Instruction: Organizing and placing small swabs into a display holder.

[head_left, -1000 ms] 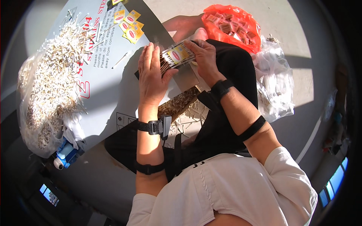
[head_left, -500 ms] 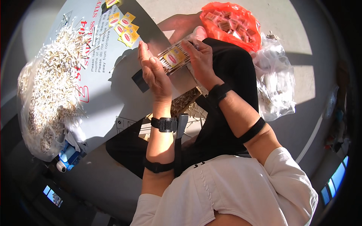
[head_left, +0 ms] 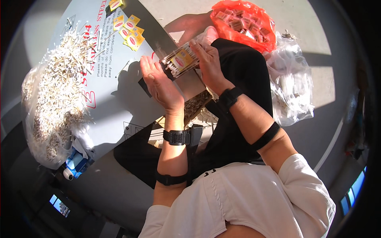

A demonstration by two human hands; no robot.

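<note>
My right hand (head_left: 210, 65) grips one end of a clear pack of cotton swabs (head_left: 182, 60), its fingers wrapped round that end. A yellow card with a red oval lies inside the pack against the swabs. The white tips at the other end point toward my left hand (head_left: 162, 85), which is open with its fingers stretched out and its palm turned to the pack. A small gap shows between that palm and the tips. Beyond my left hand, several yellow cards (head_left: 133, 35) lie loose on the grey printed sheet (head_left: 115, 103).
A large heap of loose cotton swabs (head_left: 59, 91) spills from a clear bag at the left. An orange-red bag (head_left: 260, 45) holding small packs stands at the far right, beside a clear plastic bag (head_left: 291, 93). More swabs (head_left: 194, 104) lie below my hands, between my legs.
My left hand has drawn away from the end of the swab pack and moved slightly left and down. The right hand still grips the pack, which has barely shifted.
</note>
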